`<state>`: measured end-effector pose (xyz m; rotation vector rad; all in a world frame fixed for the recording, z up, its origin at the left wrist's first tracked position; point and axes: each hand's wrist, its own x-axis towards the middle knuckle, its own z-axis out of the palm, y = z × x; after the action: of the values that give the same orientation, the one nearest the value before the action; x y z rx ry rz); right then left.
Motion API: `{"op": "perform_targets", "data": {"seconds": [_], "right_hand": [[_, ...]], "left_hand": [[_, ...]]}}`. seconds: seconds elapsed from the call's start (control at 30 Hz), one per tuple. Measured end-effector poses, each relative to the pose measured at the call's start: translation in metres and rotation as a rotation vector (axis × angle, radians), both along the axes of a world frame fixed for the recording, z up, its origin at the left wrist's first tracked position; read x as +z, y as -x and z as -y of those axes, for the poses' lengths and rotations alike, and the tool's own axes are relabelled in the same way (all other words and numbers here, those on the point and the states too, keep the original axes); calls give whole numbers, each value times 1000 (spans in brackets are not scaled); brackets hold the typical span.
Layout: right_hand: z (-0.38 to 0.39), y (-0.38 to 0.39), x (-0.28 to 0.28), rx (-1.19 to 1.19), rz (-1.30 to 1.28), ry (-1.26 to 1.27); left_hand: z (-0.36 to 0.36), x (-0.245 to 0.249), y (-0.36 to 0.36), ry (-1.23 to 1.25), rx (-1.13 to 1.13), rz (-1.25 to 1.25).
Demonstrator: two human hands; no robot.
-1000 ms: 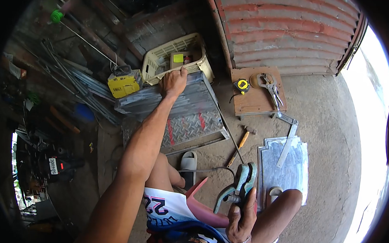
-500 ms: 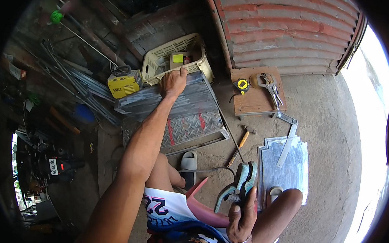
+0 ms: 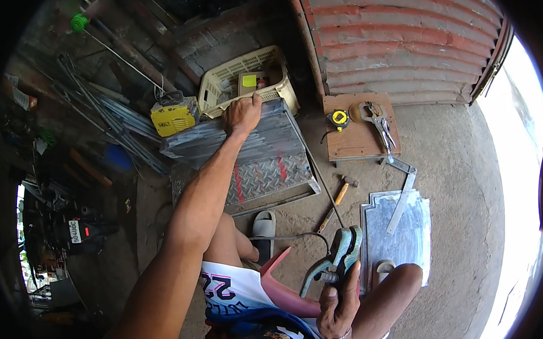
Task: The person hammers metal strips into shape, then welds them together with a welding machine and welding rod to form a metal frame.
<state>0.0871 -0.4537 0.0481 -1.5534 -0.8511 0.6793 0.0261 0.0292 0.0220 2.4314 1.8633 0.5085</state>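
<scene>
My left hand (image 3: 242,115) is closed over the top edge of a grey-painted metal panel (image 3: 206,139), which stands tilted on a frame. Below it lies a diamond-pattern metal plate (image 3: 271,177) with red stripes. In my right hand (image 3: 340,309) is a green welding electrode holder (image 3: 343,248) with a visible spring, gripped between thumb and fingers. A thin dark rod (image 3: 326,187) runs from its jaws up toward the panel's right corner. Part of the holder is hidden by my fingers.
A yellow welding machine (image 3: 174,118) and a cream crate (image 3: 211,88) stand behind the panel. On a small wooden stool (image 3: 351,146) are a tape measure (image 3: 338,118) and locking pliers (image 3: 382,127). A hammer (image 3: 333,205), a metal square (image 3: 400,205) and a metal sheet (image 3: 417,242) lie to the right.
The electrode holder in my right hand has shifted very slightly. My left hand keeps its place on the panel's edge.
</scene>
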Motion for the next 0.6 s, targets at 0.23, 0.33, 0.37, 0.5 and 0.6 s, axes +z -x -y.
{"op": "perform_targets", "data": {"seconds": [0.23, 0.33, 0.37, 0.5, 0.6], "right_hand": [[5, 1, -7, 28, -56, 35], [1, 0, -3, 19, -25, 22], [0, 0, -1, 20, -7, 28], [4, 1, -11, 58, -4, 55], [-2, 0, -13, -2, 173, -76]], "left_hand": [[3, 2, -1, 12, 14, 3], [2, 1, 0, -18, -8, 0], [2, 0, 0, -18, -7, 1], [5, 4, -2, 9, 14, 4], [6, 5, -2, 14, 16, 3]]}}
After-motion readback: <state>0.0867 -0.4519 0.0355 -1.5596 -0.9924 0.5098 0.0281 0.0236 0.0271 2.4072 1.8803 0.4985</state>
